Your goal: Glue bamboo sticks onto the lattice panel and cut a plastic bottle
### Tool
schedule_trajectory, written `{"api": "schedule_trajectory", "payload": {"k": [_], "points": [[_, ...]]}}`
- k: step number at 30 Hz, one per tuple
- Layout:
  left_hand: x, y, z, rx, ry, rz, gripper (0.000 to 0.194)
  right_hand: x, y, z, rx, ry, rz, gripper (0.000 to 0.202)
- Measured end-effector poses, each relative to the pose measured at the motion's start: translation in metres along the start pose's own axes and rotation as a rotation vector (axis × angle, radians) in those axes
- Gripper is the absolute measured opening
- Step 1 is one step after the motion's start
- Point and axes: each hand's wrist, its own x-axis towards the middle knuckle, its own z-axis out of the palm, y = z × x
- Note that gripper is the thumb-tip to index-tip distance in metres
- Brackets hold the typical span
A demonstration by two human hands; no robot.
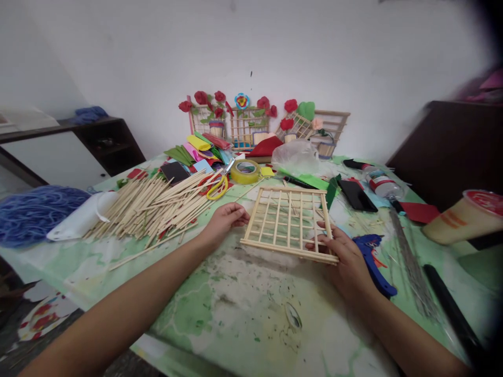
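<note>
A lattice frame of thin wooden sticks (288,222) is held slightly raised over the table, tilted toward me. My right hand (343,256) grips its right edge, with the fingers passing behind and through the bars and the thumb near the front corner. Just off the left edge of the lattice is my left hand (229,221), its fingers curled together with nothing visible in them. Close to my right hand lies a blue glue gun (371,264). A large pile of loose wooden sticks (157,204) spreads out beyond my left forearm.
Yellow-handled scissors (218,187) and a tape roll (245,171) lie behind the lattice. Finished lattices with red paper flowers (251,123) lean on the wall. To the right are a phone (357,196), a plastic bottle (383,183), wires (412,262) and a drink cup (463,217). Blue yarn (39,212) sits left.
</note>
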Motion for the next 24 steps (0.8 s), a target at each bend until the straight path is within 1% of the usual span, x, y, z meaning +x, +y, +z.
{"api": "schedule_trajectory", "payload": {"k": [7, 9, 10, 14, 16, 20, 22, 24], "points": [[0.000, 0.000, -0.002, 0.062, 0.059, 0.114, 0.026, -0.001, -0.002, 0.002, -0.011, 0.013, 0.022, 0.045], [0.001, 0.000, -0.003, 0.051, 0.085, 0.099, 0.027, -0.003, -0.002, 0.004, -0.025, 0.025, 0.035, 0.046], [0.002, 0.000, -0.003, 0.041, 0.088, 0.070, 0.028, -0.004, -0.003, 0.005, -0.036, 0.031, 0.037, 0.046], [0.002, -0.004, -0.001, -0.036, 0.012, -0.074, 0.033, -0.006, -0.002, 0.006, -0.089, 0.017, 0.006, 0.049], [0.002, -0.005, 0.000, -0.066, -0.026, -0.097, 0.038, -0.006, -0.002, 0.006, -0.103, -0.001, -0.016, 0.049], [0.003, -0.005, -0.001, -0.081, -0.063, -0.075, 0.047, -0.006, -0.002, 0.003, -0.104, -0.033, -0.025, 0.049], [0.003, -0.004, -0.003, -0.088, -0.069, -0.045, 0.045, -0.005, -0.003, 0.000, -0.132, -0.064, -0.038, 0.052], [0.004, -0.002, -0.003, -0.082, -0.087, -0.003, 0.041, -0.005, -0.004, -0.005, -0.208, -0.095, -0.092, 0.051]]}}
